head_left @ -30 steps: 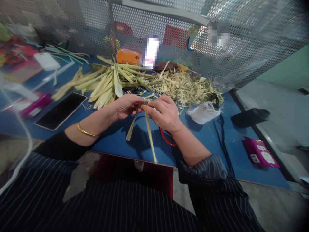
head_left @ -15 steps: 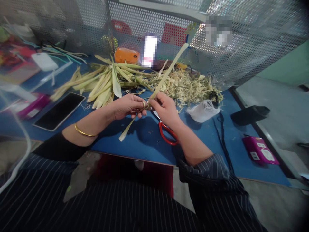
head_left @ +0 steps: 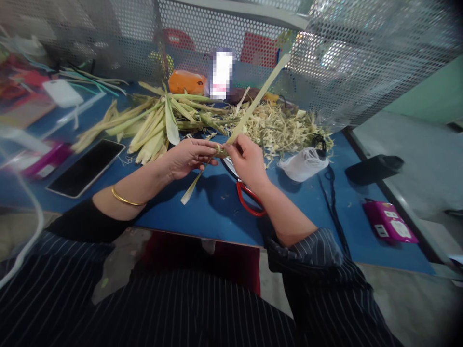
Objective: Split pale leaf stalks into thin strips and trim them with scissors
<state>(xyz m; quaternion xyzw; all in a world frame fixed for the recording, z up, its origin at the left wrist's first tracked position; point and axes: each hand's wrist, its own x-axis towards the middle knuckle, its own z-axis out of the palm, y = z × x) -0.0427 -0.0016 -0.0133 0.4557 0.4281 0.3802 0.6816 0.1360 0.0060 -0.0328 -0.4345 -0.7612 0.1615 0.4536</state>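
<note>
A long pale green leaf strip (head_left: 258, 99) slants up and to the right from between my hands, and a shorter end (head_left: 191, 190) hangs down toward the lower left. My left hand (head_left: 191, 156) pinches the strip where it is bent or knotted, though the fingertips partly hide that spot. Close beside it, my right hand (head_left: 248, 161) grips the strip at the base of its long part, thumb and fingers closed. Red-handled scissors (head_left: 249, 205) lie on the blue table (head_left: 202, 217) under my right hand, their blades partly covered.
Behind my hands lie long leaves (head_left: 152, 125) and a heap of shredded pieces (head_left: 285, 127). A black phone (head_left: 87, 166) rests at left. White thread (head_left: 304, 165), a black cord (head_left: 334, 212) and a purple packet (head_left: 388, 221) are at right. A perforated metal panel (head_left: 202, 26) stands behind.
The long strip's tip has shifted up and to the right. My fingers have moved slightly around the bend, and the hanging end has risen a little.
</note>
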